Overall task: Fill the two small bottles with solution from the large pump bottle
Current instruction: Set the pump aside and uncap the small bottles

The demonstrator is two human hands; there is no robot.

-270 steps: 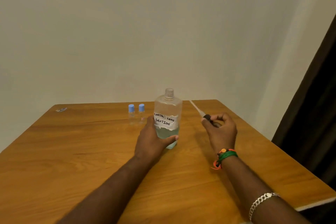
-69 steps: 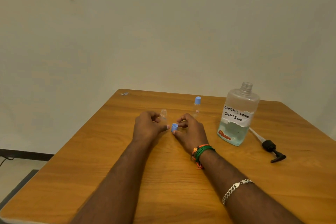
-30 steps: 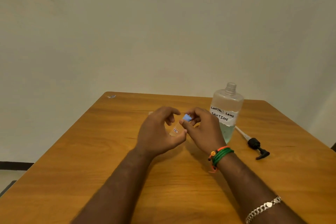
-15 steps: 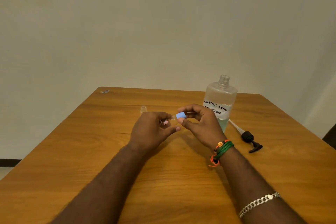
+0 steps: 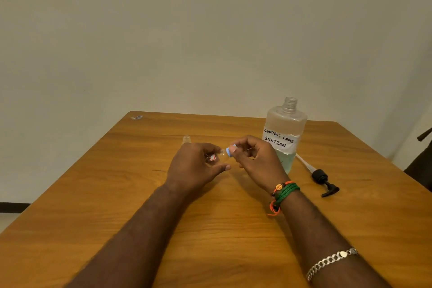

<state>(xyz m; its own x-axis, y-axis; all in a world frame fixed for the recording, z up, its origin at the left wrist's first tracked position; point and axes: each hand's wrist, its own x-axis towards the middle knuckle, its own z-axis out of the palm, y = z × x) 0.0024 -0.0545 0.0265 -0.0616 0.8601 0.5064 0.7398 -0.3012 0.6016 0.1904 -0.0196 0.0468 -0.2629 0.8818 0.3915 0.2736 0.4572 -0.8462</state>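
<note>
My left hand grips a small clear bottle lying sideways above the table. My right hand pinches the blue cap at that bottle's neck. A second small clear bottle stands uncapped just behind my left hand, mostly hidden by it. The large bottle labelled contact lens solution stands open-necked to the right, about a third full of pale green liquid. Its black pump head with the white tube lies on the table beside it.
The wooden table fills the lower view against a plain wall. A small scrap lies at the far left corner. A dark curtain edge shows at the right.
The hands stay together on the second small bottle and its blue cap; the bottle has tipped sideways since a second ago. The first bottle stands uncapped behind.
</note>
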